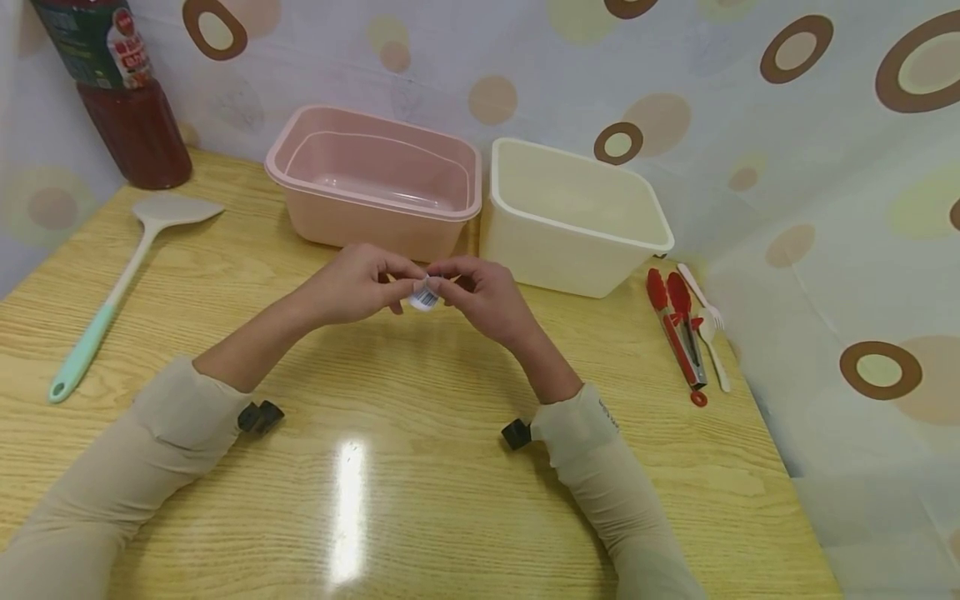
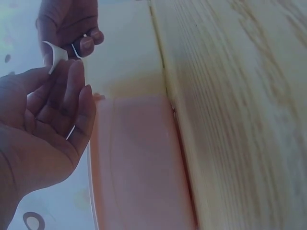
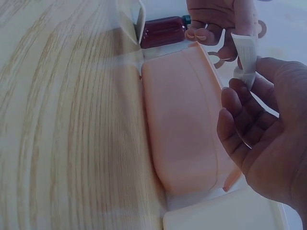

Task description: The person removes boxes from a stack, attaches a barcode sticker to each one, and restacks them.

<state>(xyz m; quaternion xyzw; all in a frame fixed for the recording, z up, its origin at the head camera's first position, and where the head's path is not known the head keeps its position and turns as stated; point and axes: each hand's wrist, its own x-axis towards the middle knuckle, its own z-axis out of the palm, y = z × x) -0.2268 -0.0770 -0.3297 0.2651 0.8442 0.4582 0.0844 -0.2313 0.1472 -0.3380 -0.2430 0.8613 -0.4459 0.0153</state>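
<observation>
A small white barcode sticker (image 1: 423, 298) is held up between both hands above the table, just in front of the pink bin (image 1: 375, 218). My left hand (image 1: 352, 283) pinches its left side with thumb and fingertips. From the other side, my right hand (image 1: 483, 298) pinches it between thumb and forefinger. The left wrist view shows the sticker (image 2: 57, 56) curled, and the remaining left fingers (image 2: 81, 115) bent loosely below it. In the right wrist view the printed sticker (image 3: 246, 52) stands above the right fingertips.
A cream bin (image 1: 570, 250) stands right of the pink one. Red tongs (image 1: 681, 333), a white fork (image 1: 701, 296) and a white spoon (image 1: 712, 346) lie at the right. On the left are a white-and-mint spatula (image 1: 120, 287) and a dark red bottle (image 1: 138, 133).
</observation>
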